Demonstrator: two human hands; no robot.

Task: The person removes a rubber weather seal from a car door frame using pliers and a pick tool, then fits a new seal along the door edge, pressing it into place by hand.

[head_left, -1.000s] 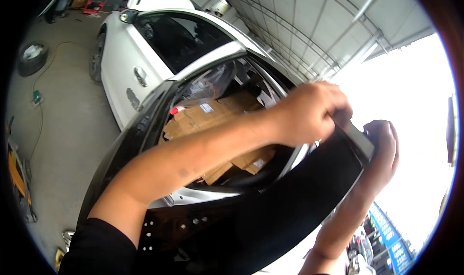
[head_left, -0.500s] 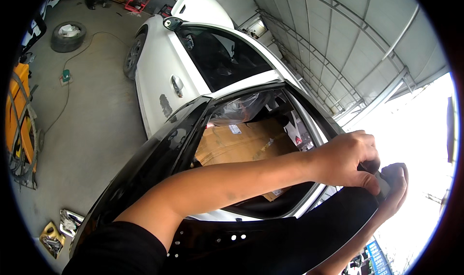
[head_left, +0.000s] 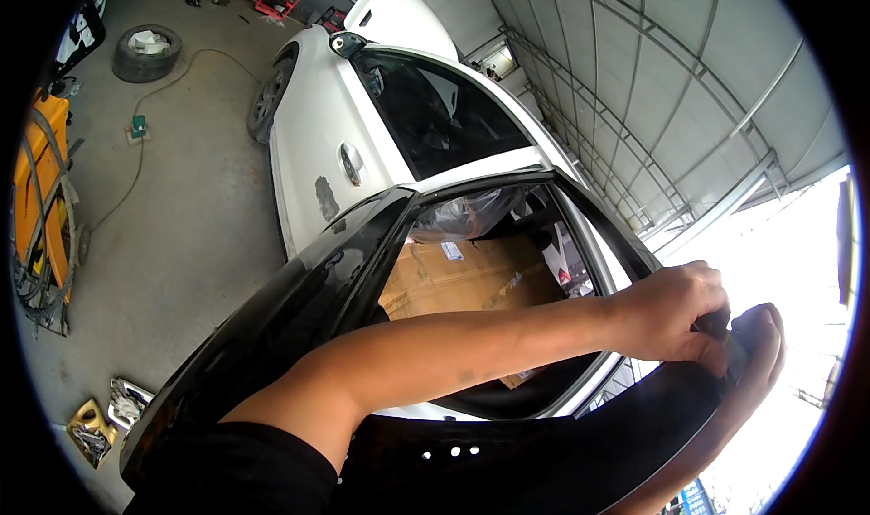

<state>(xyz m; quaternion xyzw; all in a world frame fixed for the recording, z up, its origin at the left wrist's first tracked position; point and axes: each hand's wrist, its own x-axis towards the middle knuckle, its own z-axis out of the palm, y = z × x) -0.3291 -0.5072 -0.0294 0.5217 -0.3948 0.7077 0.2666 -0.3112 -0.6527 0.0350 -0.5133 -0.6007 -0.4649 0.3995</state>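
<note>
My left arm stretches across a black car door [head_left: 562, 452] whose window frame stands in front of me. At the door's far right corner my left hand [head_left: 675, 316] has its fingers curled in a pinch. My right hand [head_left: 759, 356] comes up from below on the outer side of the same corner, fingers bent around it. Between the two hands is a small dark, greyish piece [head_left: 714, 323], mostly covered by fingers; its kind cannot be made out. Several round holes show in the door's near edge.
Through the window opening a large cardboard box [head_left: 471, 275] and clear plastic wrap [head_left: 462, 214] show. Ahead stands a white car [head_left: 331, 144] with a grey patch. On the floor at left are a tyre [head_left: 145, 62], a cable, orange equipment [head_left: 41, 189] and a cut-open canister [head_left: 91, 433] of tools.
The whole view has shifted slightly, so the scene sits a little farther right. Both hands stay at the door corner, and the greyish piece between them looks more covered.
</note>
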